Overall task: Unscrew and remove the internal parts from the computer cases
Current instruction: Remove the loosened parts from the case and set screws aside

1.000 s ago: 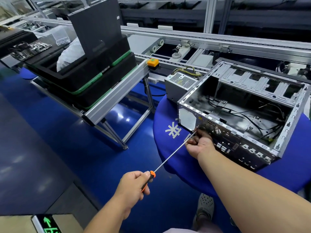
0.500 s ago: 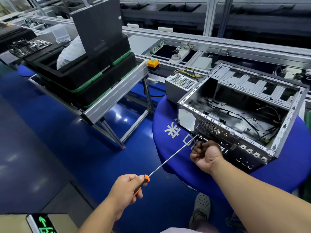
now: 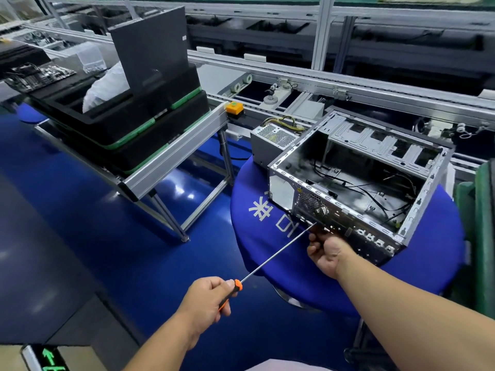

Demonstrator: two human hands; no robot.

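- Head view: your left hand (image 3: pixel 207 298) is wrapped tight around the orange-and-black handle of a long screwdriver (image 3: pixel 278 253), down low in front of you.
- The thin shaft runs up and to the right, and its tip sits against the rear panel of the computer case (image 3: pixel 356 188), just below the round fan grille (image 3: pixel 310 203).
- Your right hand (image 3: pixel 325 254) is curled up right by the tip, knuckles close to the panel. The fingers seem to be pinching the shaft near its end, but they're bunched, so I can't tell for sure what's between them.
- The case lies on its side on a round table with a blue cover (image 3: pixel 267 245), open side up. Inside it's mostly bare metal with a few loose black cables (image 3: pixel 375 188) and the drive bays along the far wall.
- A grey power supply (image 3: pixel 273 141) with yellow wires sits on the table just behind the case's left corner.
- Off to the left, stacked black trays with green edges (image 3: pixel 128 129) sit on an aluminium stand, with a dark panel (image 3: pixel 150 46) standing upright in the top one.
- A conveyor line (image 3: pixel 294 76) runs across the back.
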